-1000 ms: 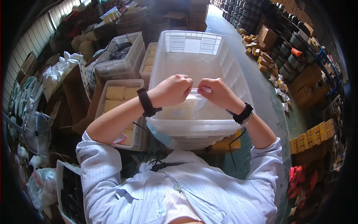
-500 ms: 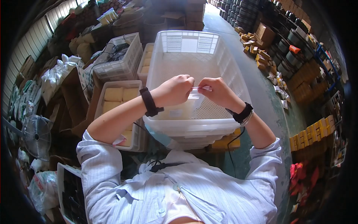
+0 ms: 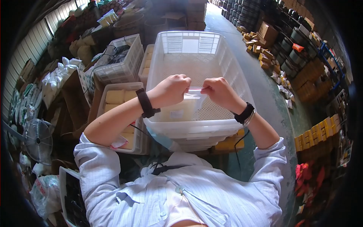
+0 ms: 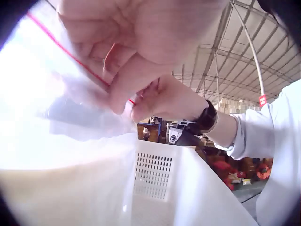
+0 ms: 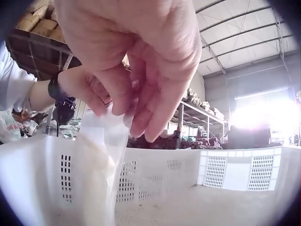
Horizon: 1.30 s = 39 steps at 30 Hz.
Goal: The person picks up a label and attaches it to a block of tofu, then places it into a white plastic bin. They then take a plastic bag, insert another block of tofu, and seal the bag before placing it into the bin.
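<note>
A clear zip bag (image 3: 181, 112) with pale yellow contents hangs at the near end of a large white plastic crate (image 3: 236, 75). A red line runs along its zip top, which stretches between both hands. My left hand (image 3: 172, 90) pinches the top edge at the left. At the right end of the same edge, my right hand (image 3: 222, 94) pinches the corner between thumb and fingers. The right wrist view shows the bag (image 5: 96, 179) dangling below the right hand's fingertips (image 5: 120, 101), in front of the crate's slotted wall.
Left of the crate stands a bin (image 3: 99, 108) of similar pale yellow packs. Behind it is a white crate (image 3: 123, 62) with dark items and cables. An open cardboard box (image 3: 77, 102) and a fan (image 3: 38, 140) are further left. Yellow boxes (image 3: 317, 132) line the right.
My hands have drawn apart along the bag's top edge, the left one shifting left. More of the zip strip with its red line now shows between them.
</note>
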Motion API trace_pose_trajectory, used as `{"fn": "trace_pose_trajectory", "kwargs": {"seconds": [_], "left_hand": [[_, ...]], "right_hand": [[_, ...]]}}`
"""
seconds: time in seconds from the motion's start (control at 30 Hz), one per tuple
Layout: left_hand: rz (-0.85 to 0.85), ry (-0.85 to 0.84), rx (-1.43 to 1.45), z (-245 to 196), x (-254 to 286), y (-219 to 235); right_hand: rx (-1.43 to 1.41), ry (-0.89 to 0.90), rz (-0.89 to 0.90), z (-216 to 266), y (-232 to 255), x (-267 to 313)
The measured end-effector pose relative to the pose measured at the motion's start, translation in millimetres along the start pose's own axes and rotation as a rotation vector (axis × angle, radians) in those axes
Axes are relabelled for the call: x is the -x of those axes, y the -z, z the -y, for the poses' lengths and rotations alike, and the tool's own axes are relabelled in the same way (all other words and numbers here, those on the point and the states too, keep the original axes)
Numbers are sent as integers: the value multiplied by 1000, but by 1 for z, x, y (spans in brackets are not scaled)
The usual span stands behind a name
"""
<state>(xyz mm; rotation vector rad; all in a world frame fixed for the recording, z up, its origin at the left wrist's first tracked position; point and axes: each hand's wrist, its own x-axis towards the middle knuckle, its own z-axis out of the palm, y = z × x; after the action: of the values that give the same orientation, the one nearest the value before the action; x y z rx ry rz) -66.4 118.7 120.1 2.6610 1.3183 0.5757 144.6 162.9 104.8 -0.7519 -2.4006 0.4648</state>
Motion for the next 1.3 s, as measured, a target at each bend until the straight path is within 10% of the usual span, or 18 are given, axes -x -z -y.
{"fn": "trace_pose_trajectory", "kwargs": {"seconds": [0.43,0.83,0.97,1.2,1.3], "left_hand": [[-11,-28,89,28,20,8],[356,111,281,30,16,7],[195,278,112,43,5,-8],[106,722,1057,69,-52,-85],[21,920,1036,35,-77,-134]], "right_hand": [[-53,31,127,-3,1,-16],[-65,51,164,4,10,-47],[-141,3,33,-21,12,-59],[-215,-421,78,-57,72,-34],[-157,-526,180,-81,67,-10]]}}
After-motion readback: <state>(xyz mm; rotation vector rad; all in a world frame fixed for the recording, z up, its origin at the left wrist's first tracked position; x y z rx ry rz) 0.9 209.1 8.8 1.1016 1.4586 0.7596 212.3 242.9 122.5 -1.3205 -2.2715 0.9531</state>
